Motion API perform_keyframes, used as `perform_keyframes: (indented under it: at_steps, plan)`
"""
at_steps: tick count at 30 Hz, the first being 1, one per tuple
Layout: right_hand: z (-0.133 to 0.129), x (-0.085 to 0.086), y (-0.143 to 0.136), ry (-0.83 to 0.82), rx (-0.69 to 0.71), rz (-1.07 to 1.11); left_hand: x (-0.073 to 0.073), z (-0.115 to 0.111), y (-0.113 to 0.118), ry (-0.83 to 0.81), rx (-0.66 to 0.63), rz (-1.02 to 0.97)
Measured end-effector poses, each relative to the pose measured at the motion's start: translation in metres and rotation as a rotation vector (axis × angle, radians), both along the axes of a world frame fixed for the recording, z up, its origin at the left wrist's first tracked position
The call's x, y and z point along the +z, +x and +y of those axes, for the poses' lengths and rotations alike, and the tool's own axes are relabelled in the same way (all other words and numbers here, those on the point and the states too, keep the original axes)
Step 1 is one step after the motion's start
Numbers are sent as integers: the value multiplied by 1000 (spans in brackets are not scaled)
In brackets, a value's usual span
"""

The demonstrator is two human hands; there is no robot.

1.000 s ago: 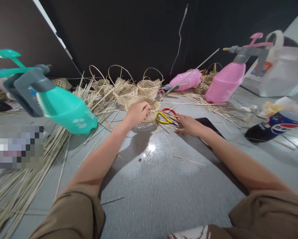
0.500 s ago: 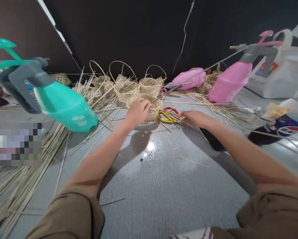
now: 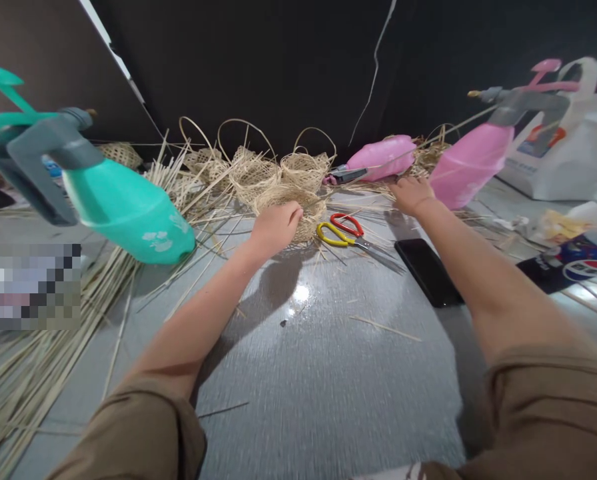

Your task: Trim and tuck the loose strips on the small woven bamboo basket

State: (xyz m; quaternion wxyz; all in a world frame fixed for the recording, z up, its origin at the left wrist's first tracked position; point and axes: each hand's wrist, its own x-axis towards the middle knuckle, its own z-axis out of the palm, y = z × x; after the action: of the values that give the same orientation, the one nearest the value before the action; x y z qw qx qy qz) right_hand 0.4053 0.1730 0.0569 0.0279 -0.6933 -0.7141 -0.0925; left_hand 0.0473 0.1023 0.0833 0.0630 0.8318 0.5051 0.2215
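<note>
Closed over the near rim of a woven basket (image 3: 311,208), my left hand (image 3: 277,227) pinches its edge. My right hand (image 3: 412,193) reaches to the strips (image 3: 373,189) in front of the lying pink bottle (image 3: 381,158); its fingers are spread over them, and their tips are partly hidden. Scissors (image 3: 357,241) with one yellow and one red handle lie between my hands, just right of the basket. Behind the basket stand more woven baskets (image 3: 303,167) with looped handles.
A green spray bottle (image 3: 128,210) leans at left above long strips (image 3: 73,333). A black phone (image 3: 428,272) lies near my right forearm. At right are a pink spray bottle (image 3: 471,163), a white bag (image 3: 553,160) and a Pepsi bottle (image 3: 573,261).
My right hand has moved away from beside the scissors, up and to the right, to the strips by the pink bottles. The scissors' blades and the phone now show fully. My left hand stays at the basket.
</note>
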Motion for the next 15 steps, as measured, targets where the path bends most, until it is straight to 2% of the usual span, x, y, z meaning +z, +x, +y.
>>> perform_keyframes:
  at_steps: [4, 8, 10, 12, 15]
  plan:
    - [-8, -9, -10, -60, -7, 30, 1, 1, -1, 7, -23, -29]
    - [-39, -1, -51, -8, 149, 65, 2, 0, -1, -14, -45, -83]
    - [-54, 0, -75, -141, 220, 86, 2, -1, 1, -35, -53, -114]
    - [-62, -4, -95, -224, 190, 76, 3, -3, 2, -69, -59, -146]
    - [-60, -13, -113, -306, 94, 43, 4, -5, 3, -138, -64, -193]
